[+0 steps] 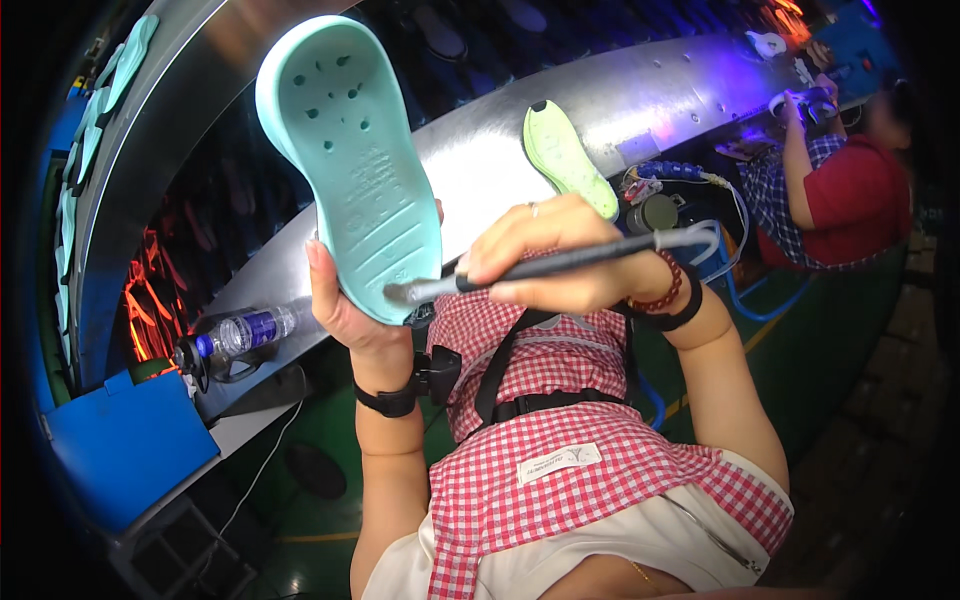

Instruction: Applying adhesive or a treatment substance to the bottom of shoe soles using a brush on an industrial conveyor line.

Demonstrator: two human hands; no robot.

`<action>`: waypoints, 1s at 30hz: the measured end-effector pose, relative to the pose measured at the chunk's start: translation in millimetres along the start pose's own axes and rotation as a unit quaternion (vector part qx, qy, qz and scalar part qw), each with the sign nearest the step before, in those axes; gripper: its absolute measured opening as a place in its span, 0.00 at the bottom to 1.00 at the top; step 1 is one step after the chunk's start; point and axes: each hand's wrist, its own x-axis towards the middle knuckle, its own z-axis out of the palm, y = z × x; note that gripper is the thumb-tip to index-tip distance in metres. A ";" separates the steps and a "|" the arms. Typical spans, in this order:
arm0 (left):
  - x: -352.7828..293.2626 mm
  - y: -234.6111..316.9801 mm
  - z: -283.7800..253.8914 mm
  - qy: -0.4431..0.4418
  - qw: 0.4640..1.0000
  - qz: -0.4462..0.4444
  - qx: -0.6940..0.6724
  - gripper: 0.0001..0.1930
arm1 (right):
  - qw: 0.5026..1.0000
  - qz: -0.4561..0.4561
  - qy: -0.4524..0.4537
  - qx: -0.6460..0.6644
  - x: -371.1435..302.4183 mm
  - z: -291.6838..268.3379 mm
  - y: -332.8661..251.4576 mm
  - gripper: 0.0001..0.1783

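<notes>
A turquoise shoe sole (372, 185) with small holes at its broad end and ridges lower down is held up in my left hand (365, 325). The thumb of that hand lies along the sole's left edge, and fingertips show at its right edge. Between the fingers of my right hand (560, 255) is a brush (570, 262) with a dark handle. The brush's pale head touches the sole's narrow lower end. Beyond my right hand a lime green shoe sole (567, 155) with a dark tip lies on the metal bench.
The curved metal bench (640, 90) runs across in front of me. A water bottle (250, 332) lies at its left end, beside a blue box (125, 450). A round container (655, 213) and hoses stand right of centre. Another person (850, 190) sits at the far right.
</notes>
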 end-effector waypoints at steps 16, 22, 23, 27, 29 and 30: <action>1.3 14.2 10.6 0.112 0.942 -0.297 0.111 0.24 | 0.969 0.016 -0.244 -0.034 1.1 -33.7 -21.9 0.10; -2.8 19.4 16.4 0.101 0.909 -0.347 0.207 0.23 | 0.935 -0.016 -0.319 -0.156 5.3 -40.3 -29.9 0.11; -3.8 19.8 16.5 0.101 0.909 -0.348 0.206 0.23 | 0.908 0.016 -0.358 -0.218 7.3 -43.6 -34.6 0.10; -2.8 21.7 18.6 0.102 0.910 -0.347 0.202 0.23 | 0.957 -0.010 -0.279 -0.085 6.0 -50.3 -13.5 0.11; -2.4 24.0 16.2 0.083 0.905 -0.357 0.217 0.23 | 0.938 0.018 -0.313 -0.148 6.4 -51.6 -28.5 0.12; -3.7 25.5 12.8 0.099 0.905 -0.352 0.215 0.24 | 0.914 0.046 -0.344 -0.209 7.3 -51.0 -33.6 0.13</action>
